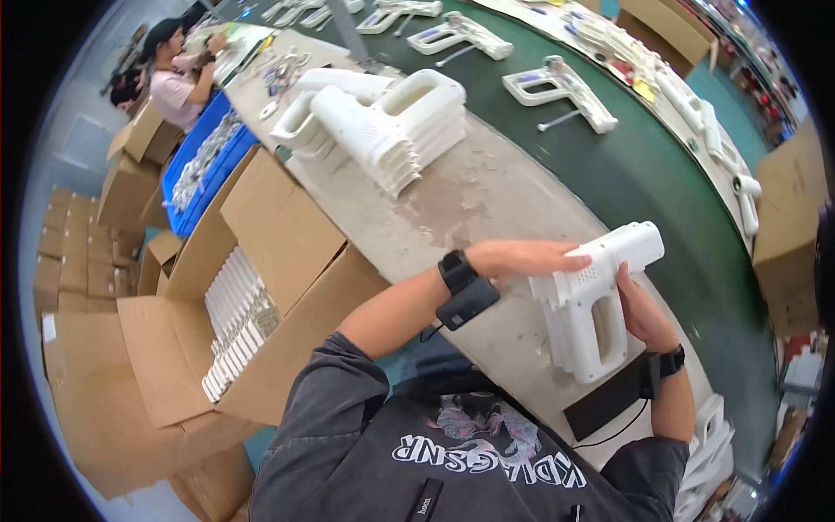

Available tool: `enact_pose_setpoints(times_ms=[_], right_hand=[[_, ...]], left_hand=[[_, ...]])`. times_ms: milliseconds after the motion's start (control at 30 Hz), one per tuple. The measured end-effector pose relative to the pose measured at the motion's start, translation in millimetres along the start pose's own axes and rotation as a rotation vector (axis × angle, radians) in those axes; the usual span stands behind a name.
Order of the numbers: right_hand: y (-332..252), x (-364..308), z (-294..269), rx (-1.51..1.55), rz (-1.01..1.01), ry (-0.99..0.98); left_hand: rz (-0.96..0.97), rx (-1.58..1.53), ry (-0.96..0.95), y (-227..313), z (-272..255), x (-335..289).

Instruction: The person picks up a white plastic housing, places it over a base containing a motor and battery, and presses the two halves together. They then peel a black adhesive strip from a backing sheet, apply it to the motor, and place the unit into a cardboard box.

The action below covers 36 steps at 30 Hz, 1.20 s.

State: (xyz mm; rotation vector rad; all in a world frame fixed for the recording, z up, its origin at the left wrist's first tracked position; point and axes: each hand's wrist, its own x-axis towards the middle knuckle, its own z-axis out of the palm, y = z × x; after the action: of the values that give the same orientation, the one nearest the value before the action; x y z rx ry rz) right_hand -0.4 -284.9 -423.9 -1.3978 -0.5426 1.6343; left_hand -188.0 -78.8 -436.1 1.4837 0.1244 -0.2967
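Note:
A stack of white pistol-shaped plastic shells (584, 315), nested together, is between my hands at the right side of the bench. My left hand (532, 258) holds the stack's left end, its fingers reaching along the vented part of the top shell. On the right, my right hand (644, 311) grips the same stack, thumb up against the top shell beside the grip opening. Its other fingers are partly hidden. Further up the bench lies another pile of nested white shells (383, 117), apart from both hands.
A green conveyor belt (644, 178) carries several white gun-shaped units. An open cardboard box (296, 252) with stacked white parts stands left of the bench. Beyond it are a blue bin (178, 170) and a seated person (174, 83). A black flat object (604, 402) lies near my right forearm.

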Motion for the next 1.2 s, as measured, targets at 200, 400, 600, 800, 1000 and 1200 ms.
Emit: enact_pose_setpoints(times_ms=[200,400,600,800,1000,1200], right_hand=[[-28,35,35,-0.054,0.088,-0.003],[-57,79,67,-0.112,0.153,-0.112],[-65,122,101,-0.062,0.137,-0.262],[-73,124,107,-0.292,0.182,-0.283],[-85,130,111,-0.644,0.288,-0.255],[-81,133,128,-0.464,0.208,-0.34]], left_hand=[[-0.02,-0.248,0.136,-1,12,-32],[-0.156,-0.364,0.292,14,-14,-83],[0.009,-0.408,0.423,1,-28,-102],[-0.055,-0.531,0.44,-9,-30,-118],[0.026,-0.412,0.605,-24,-8,-111],[0.076,-0.461,0.61,-21,-12,-113]])
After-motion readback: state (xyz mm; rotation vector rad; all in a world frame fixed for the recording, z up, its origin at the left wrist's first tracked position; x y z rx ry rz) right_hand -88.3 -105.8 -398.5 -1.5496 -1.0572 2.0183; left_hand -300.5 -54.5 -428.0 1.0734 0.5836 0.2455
